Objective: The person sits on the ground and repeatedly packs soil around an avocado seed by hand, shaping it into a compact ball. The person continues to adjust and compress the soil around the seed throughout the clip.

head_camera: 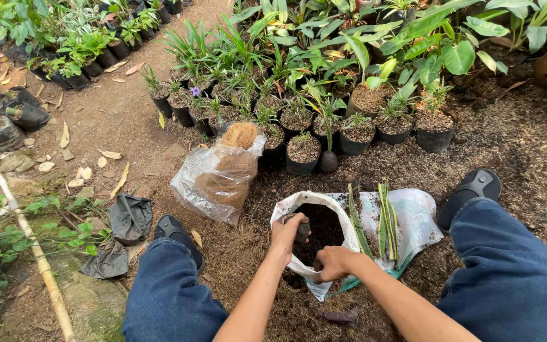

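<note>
Brown, crumbly soil covered the ground (pixel 527 158) where the person sat, legs spread, so the work lay between the knees. Rows of potted plants (pixel 299 120) stood beyond. A clear plastic bag of coconut fibre (pixel 220 177) leaned just left of centre, mouth open. The white sack of dark soil (pixel 324 228) lay on its side, mouth toward the person, with long striped leaf cuttings (pixel 384 221) resting on it, kept near. Left hand (pixel 287 233) gripped a small black grow bag (pixel 301 229) over the sack's mouth; right hand (pixel 333 263) curled closed at the sack's rim, contents hidden.
</note>
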